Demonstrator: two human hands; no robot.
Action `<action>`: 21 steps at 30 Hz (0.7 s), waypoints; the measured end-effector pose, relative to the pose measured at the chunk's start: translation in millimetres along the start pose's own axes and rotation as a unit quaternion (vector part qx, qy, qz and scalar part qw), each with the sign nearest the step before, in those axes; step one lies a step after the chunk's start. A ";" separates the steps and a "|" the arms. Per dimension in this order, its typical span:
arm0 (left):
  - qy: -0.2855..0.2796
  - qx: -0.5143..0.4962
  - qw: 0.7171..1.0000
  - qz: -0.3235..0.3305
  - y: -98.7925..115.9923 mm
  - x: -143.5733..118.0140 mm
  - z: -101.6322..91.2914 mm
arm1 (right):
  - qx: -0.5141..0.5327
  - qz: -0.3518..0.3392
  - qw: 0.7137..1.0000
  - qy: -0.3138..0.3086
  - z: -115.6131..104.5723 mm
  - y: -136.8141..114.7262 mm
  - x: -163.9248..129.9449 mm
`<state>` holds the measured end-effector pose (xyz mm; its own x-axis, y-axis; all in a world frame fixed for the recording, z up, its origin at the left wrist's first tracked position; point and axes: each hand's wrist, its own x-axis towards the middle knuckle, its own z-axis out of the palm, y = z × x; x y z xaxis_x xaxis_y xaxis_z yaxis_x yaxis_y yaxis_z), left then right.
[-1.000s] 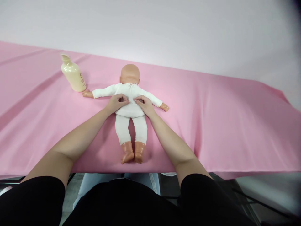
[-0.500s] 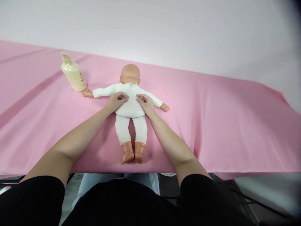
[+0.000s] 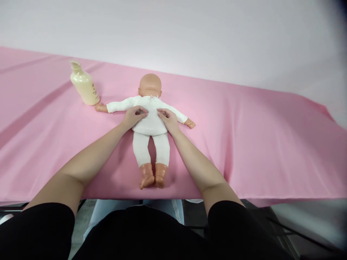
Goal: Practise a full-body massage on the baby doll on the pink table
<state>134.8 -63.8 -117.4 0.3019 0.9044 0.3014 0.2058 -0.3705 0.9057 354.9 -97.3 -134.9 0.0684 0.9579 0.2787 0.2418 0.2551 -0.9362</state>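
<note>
The doll [image 3: 150, 119] is lying face down in the middle of the pink cloth [image 3: 244, 144], head away from the person, arms spread. Both hands are being held on its upper back: the left hand [image 3: 135, 116] and the right hand [image 3: 168, 119] are curled, fingertips apparently pinching the white top either side of the spine. Compared with a second ago, the hands are being shifted slightly up the back, from waist level toward the shoulders; over the last half second almost nothing is being moved. The cream bottle [image 3: 84, 86] is standing beside the doll's outstretched hand, untouched.
</note>
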 end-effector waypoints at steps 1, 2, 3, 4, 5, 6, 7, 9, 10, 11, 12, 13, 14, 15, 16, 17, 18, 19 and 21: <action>0.000 -0.001 1.000 0.000 -0.6 0.2 0.0 | 0.008 0.006 1.000 0.000 0.2 0.9 0.2; 0.000 -0.003 1.000 -0.001 -1.1 0.4 0.1 | 0.015 0.010 1.000 0.000 0.4 1.7 0.4; 0.000 -0.004 1.000 -0.001 -1.4 0.6 0.2 | 0.022 0.013 1.000 0.001 0.5 2.2 0.5; 0.000 -0.005 1.000 -0.002 -1.5 0.7 0.2 | 0.026 0.014 1.000 -0.001 0.5 2.4 0.4; 0.000 -0.005 1.000 -0.004 -1.4 0.8 0.3 | 0.026 0.013 1.000 -0.003 0.4 2.3 0.4; 0.000 -0.005 1.000 -0.005 -1.0 0.8 0.5 | 0.023 0.013 1.000 -0.006 0.2 2.0 0.2; -0.001 -0.005 1.000 -0.007 -0.5 0.8 0.6 | 0.018 0.012 1.000 -0.010 0.0 1.5 0.1; -0.001 -0.004 1.000 -0.009 0.4 0.7 0.8 | 0.010 0.013 1.000 -0.018 -0.7 0.4 -0.2; -0.001 -0.004 1.000 -0.010 0.6 0.7 0.9 | 0.010 0.014 1.000 -0.022 -1.0 -0.1 -0.3; 0.000 -0.004 1.000 -0.011 0.7 0.7 1.0 | 0.012 0.015 1.000 -0.023 -1.3 -0.5 -0.3; 0.000 -0.005 1.000 -0.011 0.6 0.7 1.1 | 0.015 0.016 0.999 -0.023 -1.5 -0.6 -0.2; 0.000 -0.005 1.000 -0.010 0.4 0.8 1.2 | 0.016 0.016 0.999 -0.023 -1.6 -0.4 -0.1; 0.000 -0.005 1.000 -0.009 0.0 0.9 1.3 | 0.016 0.016 0.999 -0.022 -1.6 0.2 0.1; -0.001 -0.003 1.000 -0.007 -0.3 1.0 1.3 | 0.016 0.015 1.000 -0.022 -1.4 1.1 0.5; -0.001 0.000 1.000 -0.006 -0.7 1.1 1.2 | 0.015 0.014 1.000 -0.021 -1.3 2.3 0.9; 0.000 0.003 1.000 -0.005 -1.2 1.3 1.2 | 0.015 0.011 1.000 -0.021 -1.1 3.8 1.4; 0.002 0.005 1.000 -0.004 -1.7 1.4 1.0 | 0.014 0.009 1.000 -0.020 -0.9 5.5 2.0; 0.004 0.006 1.000 0.000 -2.3 1.6 0.8 | 0.013 0.007 1.000 -0.020 -0.9 7.1 2.5; 0.007 0.006 1.000 0.012 -3.9 2.0 0.2 | 0.010 0.005 1.000 -0.020 -1.2 10.0 3.4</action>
<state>134.8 -60.6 -120.4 0.2934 0.8980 0.3279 0.2095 -0.3951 0.8944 358.6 -91.7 -143.0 0.0325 0.9647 0.2612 0.2223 0.2479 -0.9430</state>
